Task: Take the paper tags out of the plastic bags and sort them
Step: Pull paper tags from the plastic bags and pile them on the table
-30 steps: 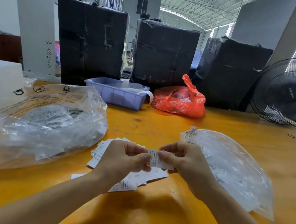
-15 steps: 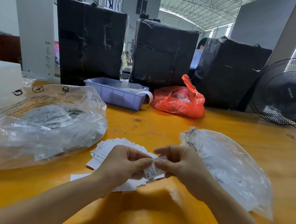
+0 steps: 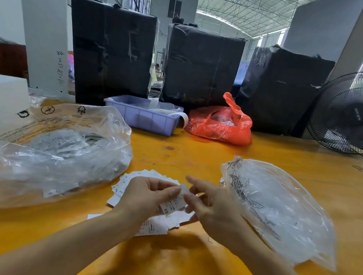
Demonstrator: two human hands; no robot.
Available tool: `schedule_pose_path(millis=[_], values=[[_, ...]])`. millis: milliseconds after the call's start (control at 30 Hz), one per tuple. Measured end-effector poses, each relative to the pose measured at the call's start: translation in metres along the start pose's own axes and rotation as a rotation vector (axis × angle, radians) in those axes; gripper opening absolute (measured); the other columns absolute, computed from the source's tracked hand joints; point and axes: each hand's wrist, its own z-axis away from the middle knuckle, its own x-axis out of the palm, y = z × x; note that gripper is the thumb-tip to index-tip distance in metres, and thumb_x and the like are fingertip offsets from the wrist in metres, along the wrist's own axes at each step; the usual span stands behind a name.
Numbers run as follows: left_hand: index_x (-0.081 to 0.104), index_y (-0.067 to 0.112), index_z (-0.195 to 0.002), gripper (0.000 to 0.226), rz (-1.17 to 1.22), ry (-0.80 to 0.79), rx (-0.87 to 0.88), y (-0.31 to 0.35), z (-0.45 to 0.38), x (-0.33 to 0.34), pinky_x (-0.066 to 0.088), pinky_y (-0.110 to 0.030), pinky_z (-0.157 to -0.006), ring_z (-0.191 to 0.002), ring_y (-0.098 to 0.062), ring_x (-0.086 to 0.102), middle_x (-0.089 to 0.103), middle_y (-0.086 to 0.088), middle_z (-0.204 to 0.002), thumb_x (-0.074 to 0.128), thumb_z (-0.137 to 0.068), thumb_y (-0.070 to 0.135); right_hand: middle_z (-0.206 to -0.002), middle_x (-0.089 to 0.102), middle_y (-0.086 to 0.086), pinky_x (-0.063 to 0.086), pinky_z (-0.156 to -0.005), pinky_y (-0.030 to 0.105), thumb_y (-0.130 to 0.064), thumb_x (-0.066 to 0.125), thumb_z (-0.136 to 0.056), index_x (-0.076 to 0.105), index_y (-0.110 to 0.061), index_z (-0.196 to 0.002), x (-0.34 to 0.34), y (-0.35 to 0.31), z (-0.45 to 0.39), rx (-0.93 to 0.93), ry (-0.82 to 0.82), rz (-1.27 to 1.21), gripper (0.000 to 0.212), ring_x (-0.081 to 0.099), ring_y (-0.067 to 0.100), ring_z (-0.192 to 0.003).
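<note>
The left hand (image 3: 148,194) pinches a small white paper tag (image 3: 174,203) marked XS, holding it above a loose pile of tags (image 3: 146,179) lying on the orange table (image 3: 179,273). The right hand (image 3: 210,208) is just beside the tag with its fingers loosely spread; whether they touch the tag is unclear. A full clear plastic bag (image 3: 54,160) of tags sits to the left, and a flatter clear bag (image 3: 278,208) lies to the right. Farther back stand a purple tray (image 3: 141,117) and a red bag (image 3: 220,124).
</note>
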Motion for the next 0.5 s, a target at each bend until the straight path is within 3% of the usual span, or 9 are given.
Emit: schedule_pose_path(millis=[100, 267, 400, 500], values=[[0.07, -0.001, -0.095, 0.018, -0.016, 0.027, 0.02, -0.0007, 0.0003, 0.0021, 0.058, -0.031, -0.067, -0.081, -0.027, 0.07, 0.072, -0.019, -0.087, 0.07, -0.08, 0.009, -0.099, 0.055, 0.002, 0.056, -0.074, 0.029, -0.019, 0.055, -0.094, 0.053, -0.016, -0.132, 0.0005, 0.0, -0.0001, -0.008, 0.056, 0.042, 0.038, 0.059, 0.01, -0.078], [0.067, 0.003, -0.096, 0.019, 0.001, 0.071, 0.02, -0.0004, 0.0008, 0.0027, 0.054, -0.032, -0.061, -0.069, -0.026, 0.069, 0.073, -0.017, -0.082, 0.071, -0.08, 0.01, -0.105, 0.049, 0.004, 0.052, -0.079, 0.026, -0.032, 0.065, -0.086, 0.059, -0.026, -0.126, 0.004, -0.0045, 0.0045, 0.001, -0.138, 0.02, 0.041, 0.058, 0.015, -0.087], [0.061, 0.013, -0.1, 0.025, 0.006, 0.077, 0.02, 0.0002, 0.0017, 0.0036, 0.051, -0.028, -0.054, -0.066, -0.023, 0.071, 0.074, -0.012, -0.078, 0.073, -0.078, 0.015, -0.1, 0.058, 0.01, 0.058, -0.071, 0.035, -0.018, 0.071, -0.082, 0.066, -0.025, -0.114, 0.003, -0.0068, 0.0041, 0.019, -0.113, -0.14, 0.032, 0.065, 0.032, -0.081], [0.059, 0.013, -0.102, 0.03, 0.015, 0.061, 0.016, 0.002, 0.0026, 0.0056, 0.052, -0.029, -0.054, -0.066, -0.023, 0.071, 0.074, -0.012, -0.079, 0.074, -0.077, 0.017, -0.078, 0.07, 0.006, 0.056, -0.058, 0.025, -0.004, 0.07, -0.081, 0.07, -0.014, -0.106, 0.0008, -0.0055, 0.0044, 0.085, -0.077, -0.325, 0.027, 0.063, 0.016, -0.062]])
